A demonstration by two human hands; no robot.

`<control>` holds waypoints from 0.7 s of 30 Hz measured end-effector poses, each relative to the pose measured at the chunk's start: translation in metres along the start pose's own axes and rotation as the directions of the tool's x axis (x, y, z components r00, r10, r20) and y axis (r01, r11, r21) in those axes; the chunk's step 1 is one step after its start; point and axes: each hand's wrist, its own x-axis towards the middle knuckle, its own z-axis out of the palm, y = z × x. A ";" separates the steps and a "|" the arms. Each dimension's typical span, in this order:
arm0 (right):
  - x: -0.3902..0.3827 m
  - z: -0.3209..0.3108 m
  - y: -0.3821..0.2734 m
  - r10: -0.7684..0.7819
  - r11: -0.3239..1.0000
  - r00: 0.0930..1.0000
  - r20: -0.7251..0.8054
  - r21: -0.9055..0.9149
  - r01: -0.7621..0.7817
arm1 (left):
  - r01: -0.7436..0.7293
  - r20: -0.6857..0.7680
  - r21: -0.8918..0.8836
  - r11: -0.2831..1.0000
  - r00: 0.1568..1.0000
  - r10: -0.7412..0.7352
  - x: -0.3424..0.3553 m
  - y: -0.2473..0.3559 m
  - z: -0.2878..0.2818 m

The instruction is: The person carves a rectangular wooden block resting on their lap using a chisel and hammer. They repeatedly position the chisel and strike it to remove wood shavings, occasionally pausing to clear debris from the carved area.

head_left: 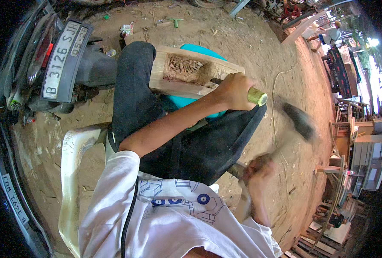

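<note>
My left hand (236, 90) is closed round the pale green handle (257, 96) of a chisel, whose dark blade enters the carved hollow of a wooden block (161, 77). Wood chips (183, 64) lie in the hollow. The block rests on a teal plastic surface (201, 48) between my legs in dark trousers. My right hand (259, 167), blurred, is low at the right beside my thigh, closed on the handle of a hammer; its dark head (299, 120) is raised up and to the right, smeared by motion.
I sit on a white plastic chair (72, 150). Motorbikes (38, 51) stand at the left. A thin cord (277, 79) lies on the dirt floor (251, 34). Timber and racks (350, 124) line the right, where another person (330, 34) is visible far back.
</note>
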 end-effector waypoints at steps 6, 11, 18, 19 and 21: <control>-0.010 0.018 -0.013 0.387 0.915 0.920 0.064 0.101 -0.391 | -0.055 -0.063 -0.076 0.996 0.997 0.051 0.004 -0.007 0.000; 0.008 0.028 -0.017 0.671 0.736 0.735 0.098 0.027 -0.676 | 0.132 -0.540 -0.346 0.929 0.782 -0.312 0.020 -0.051 -0.013; 0.021 0.034 -0.029 0.812 0.572 0.570 0.126 0.023 -0.820 | 0.134 -0.260 -0.833 0.537 0.761 -0.594 0.045 -0.039 -0.111; 0.022 0.034 -0.030 0.817 0.568 0.566 0.112 0.020 -0.823 | 0.157 -0.209 -0.837 0.524 0.794 -0.571 0.046 -0.037 -0.116; 0.026 0.030 -0.031 0.828 0.530 0.529 0.187 0.048 -0.847 | 0.362 -0.105 -0.543 0.758 0.866 -0.489 0.045 -0.036 -0.118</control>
